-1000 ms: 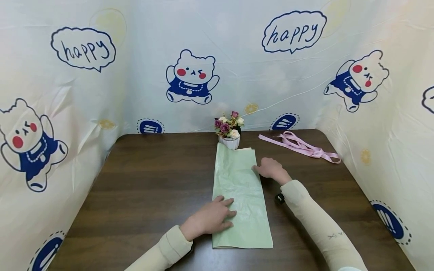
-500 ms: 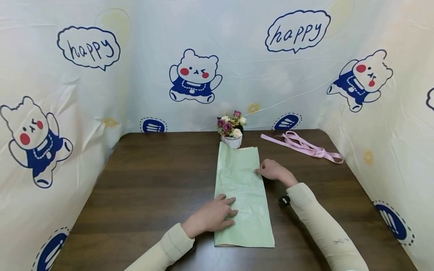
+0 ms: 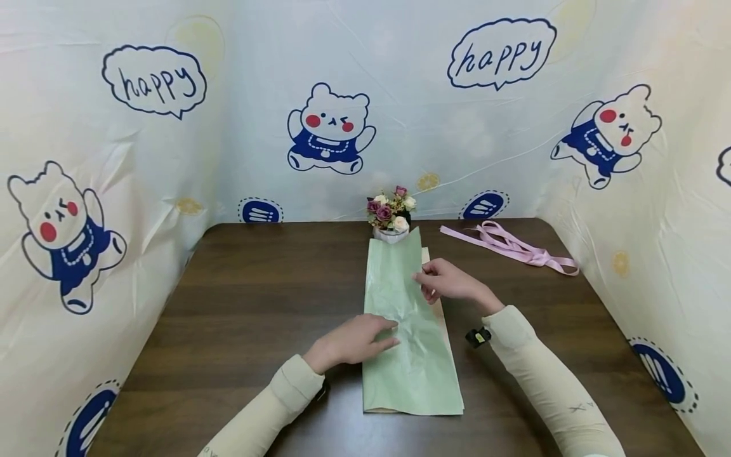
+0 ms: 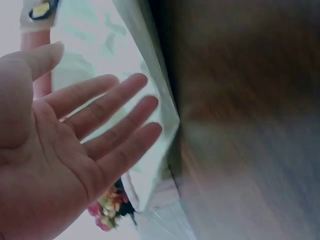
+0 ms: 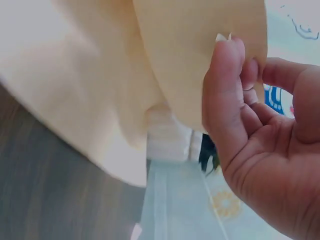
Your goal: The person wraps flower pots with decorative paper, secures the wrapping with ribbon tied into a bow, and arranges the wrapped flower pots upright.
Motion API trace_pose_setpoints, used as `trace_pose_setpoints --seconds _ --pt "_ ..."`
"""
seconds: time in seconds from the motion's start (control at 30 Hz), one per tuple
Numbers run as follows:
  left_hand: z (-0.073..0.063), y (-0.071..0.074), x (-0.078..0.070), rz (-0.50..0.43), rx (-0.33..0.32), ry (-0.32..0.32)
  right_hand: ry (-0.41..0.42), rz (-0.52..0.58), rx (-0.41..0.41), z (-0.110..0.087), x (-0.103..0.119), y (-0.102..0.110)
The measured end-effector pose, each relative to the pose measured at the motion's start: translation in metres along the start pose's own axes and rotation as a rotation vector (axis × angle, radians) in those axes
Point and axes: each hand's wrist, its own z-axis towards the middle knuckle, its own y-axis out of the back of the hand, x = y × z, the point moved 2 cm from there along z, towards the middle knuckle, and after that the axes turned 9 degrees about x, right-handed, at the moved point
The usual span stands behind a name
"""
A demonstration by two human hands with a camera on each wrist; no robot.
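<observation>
**Bear-print cloth behind, one layer of green paper raised on the bench**

Pale hangings wall the bench on three sides. Take 12 o'clock as straight away from the person: the paper lies near the middle of the dark wooden top, its long side running roughly from 12 to 6. It is layered, green outside and pale peach within.

At the paper's 1 o'clock, the right hand pinches the edge of the upper layer, thumb and fingers closed on it; the peach side shows beneath. At 9 o'clock, the left hand reaches over the near-left part, fingers fairly straight and apart, gripping nothing. I cannot tell whether its fingertips press or hover.

Flowers in a white pot stand at 12 o'clock, just beyond the paper; the raised corner overlaps the pot in view, but contact is unclear. Pink ribbon lies loosely bunched between 1 and 2, apart from the paper.

As a judgement, the paper should feel light and limp, easily creased, perhaps slightly slippery on its shiny face, and liable to tear under a sharp tug. A gentle pinch on one layer at the 1-to-3 o'clock edge suits it, with a flat palm steadying 9 o'clock.
</observation>
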Motion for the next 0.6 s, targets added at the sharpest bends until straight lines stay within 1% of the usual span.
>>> trace_pose_setpoints --seconds 0.07,0.13,0.17,0.27,0.4,0.5,0.6 --pt "0.001 0.003 0.007 -0.072 0.005 0.026 0.025 0.033 0.018 0.003 0.005 -0.004" --pt "0.002 0.005 0.012 -0.13 -0.006 0.033 0.045 0.05 0.025 0.006 0.01 -0.008" --pt "0.003 0.007 0.014 -0.154 -0.019 0.03 0.055 0.053 0.027 0.007 0.013 -0.01" --pt "0.007 0.01 0.017 -0.211 -0.07 -0.007 0.07 0.067 0.028 0.009 0.022 -0.015" --pt "0.011 0.016 0.014 -0.312 -0.166 -0.056 0.094 0.08 0.027 0.011 0.035 -0.021" --pt "0.011 0.023 0.01 -0.366 -0.268 -0.054 0.125 0.081 0.029 0.014 0.044 -0.026" --pt "0.01 0.028 0.008 -0.38 -0.383 -0.033 0.163 0.08 0.02 0.019 0.049 -0.032"
